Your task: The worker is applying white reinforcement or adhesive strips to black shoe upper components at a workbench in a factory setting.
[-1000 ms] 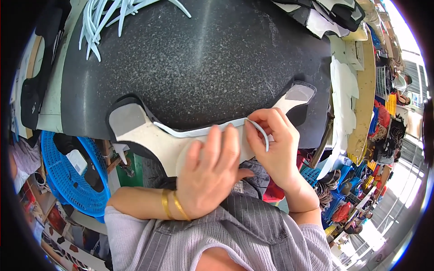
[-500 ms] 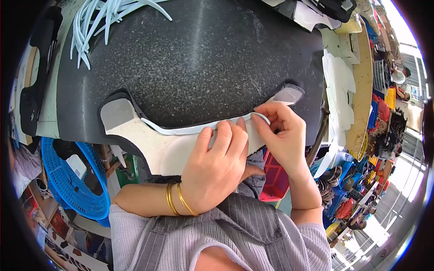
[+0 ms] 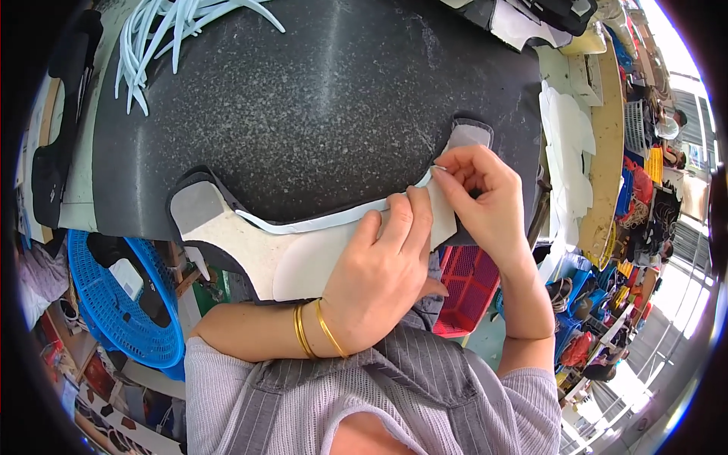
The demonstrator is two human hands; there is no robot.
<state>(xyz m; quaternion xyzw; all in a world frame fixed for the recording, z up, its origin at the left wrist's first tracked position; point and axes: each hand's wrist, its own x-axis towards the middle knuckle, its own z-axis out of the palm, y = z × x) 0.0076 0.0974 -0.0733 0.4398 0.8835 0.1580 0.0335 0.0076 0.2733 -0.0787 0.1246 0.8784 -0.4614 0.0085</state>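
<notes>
A curved cream panel [image 3: 254, 254] with a black edge and grey patches at its ends lies at the near side of the black work surface. Along its far, inward-curving edge runs a narrow light-blue strip [image 3: 318, 222]. My left hand [image 3: 379, 265] rests palm down on the panel, fingers stretched out and tips pressing on the strip. Its thumb sticks out past the panel's near edge. Near the panel's right arm, my right hand [image 3: 481, 193] pinches the strip's end between thumb and index finger, against the panel edge.
A bundle of loose light-blue strips [image 3: 163, 38] lies at the far left of the black work surface [image 3: 303, 98]. Dark-edged pieces [image 3: 531, 23] sit at the far right. A blue basket [image 3: 98, 296] and a red basket [image 3: 464, 292] stand below the near edge.
My right hand has moved slightly right and away from me along the edge. My left fingers have slid right along the strip. The panel's right arm has turned away from me.
</notes>
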